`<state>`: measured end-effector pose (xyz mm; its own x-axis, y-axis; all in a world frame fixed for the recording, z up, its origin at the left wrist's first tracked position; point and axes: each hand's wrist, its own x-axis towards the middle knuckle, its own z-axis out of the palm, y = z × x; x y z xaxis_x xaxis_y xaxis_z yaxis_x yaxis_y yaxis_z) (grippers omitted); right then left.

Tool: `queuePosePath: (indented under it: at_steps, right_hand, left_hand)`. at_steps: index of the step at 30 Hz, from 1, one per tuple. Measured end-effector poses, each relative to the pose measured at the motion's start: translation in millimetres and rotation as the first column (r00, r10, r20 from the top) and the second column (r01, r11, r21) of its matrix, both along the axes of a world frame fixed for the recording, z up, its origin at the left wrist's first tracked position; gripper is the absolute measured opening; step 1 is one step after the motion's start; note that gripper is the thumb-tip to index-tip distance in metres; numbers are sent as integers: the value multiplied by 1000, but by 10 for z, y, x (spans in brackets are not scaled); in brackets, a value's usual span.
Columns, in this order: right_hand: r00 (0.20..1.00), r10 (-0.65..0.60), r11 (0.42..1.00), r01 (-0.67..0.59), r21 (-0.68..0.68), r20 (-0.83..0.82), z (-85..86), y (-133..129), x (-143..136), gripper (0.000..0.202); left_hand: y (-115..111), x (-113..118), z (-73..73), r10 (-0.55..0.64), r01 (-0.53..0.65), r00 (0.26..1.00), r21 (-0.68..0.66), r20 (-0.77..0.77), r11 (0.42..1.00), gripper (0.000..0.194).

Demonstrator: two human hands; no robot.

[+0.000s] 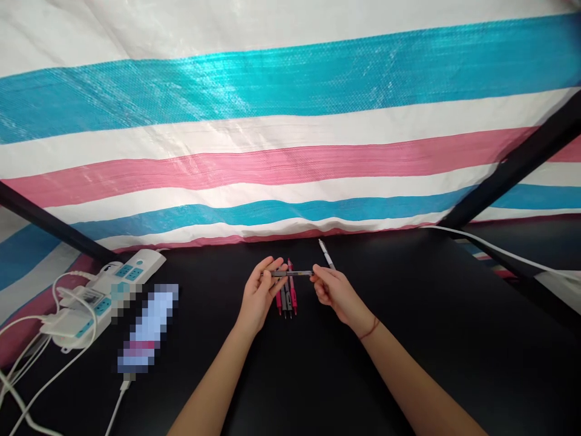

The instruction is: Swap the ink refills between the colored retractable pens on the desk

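Above the black table (295, 375), the left hand (261, 297), outer fingers spread, and right hand (334, 292) pinched a pen (294, 274) between them, seemingly light, stiff and smooth, best held by its barrel.

Phone (147, 330) pixelated, unreadable. Lying pens (288, 304) partly hidden behind left fingers (278, 284). Forearms (215, 378) cut off by bottom edge.

- The left forearm (215, 378) and right forearm (408, 378), both bare, reach over the surface (308, 387) toward its far edge, angling inward.
- Left hand (256, 295): palm side turned inward, thumb closed in a light grip, fingers (276, 264) fanned.
- Right hand (338, 293): thumb and index pinched, other fingers curled.
- The 2 hands face each other, apart, about level.
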<state>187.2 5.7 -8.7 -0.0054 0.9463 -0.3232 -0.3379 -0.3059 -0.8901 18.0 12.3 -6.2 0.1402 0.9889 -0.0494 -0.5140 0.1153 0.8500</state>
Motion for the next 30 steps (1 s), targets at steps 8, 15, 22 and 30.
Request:
queuePosePath:
  at_steps: [8, 15, 22, 30]
  right_hand:
    - [978, 193, 977, -199, -80, -74, 28, -35, 11, 41]
    - [977, 214, 977, -214, 2, 0, 27, -64, -28, 45]
    - [967, 84, 972, -132, 195, 239, -8, -88, -156, 47]
    - [909, 303, 920, -358, 161, 287, 44, -78, -63, 44]
  left_hand:
    - [24, 3, 17, 112, -110, 992, -37, 56, 993, 36]
    - [31, -8, 37, 164, -164, 987, -13, -2, 986, 32]
    - [25, -4, 70, 190, -190, 981, -17, 33, 982, 32]
    - [35, -90, 112, 123, -123, 992, 40, 2, 992, 33]
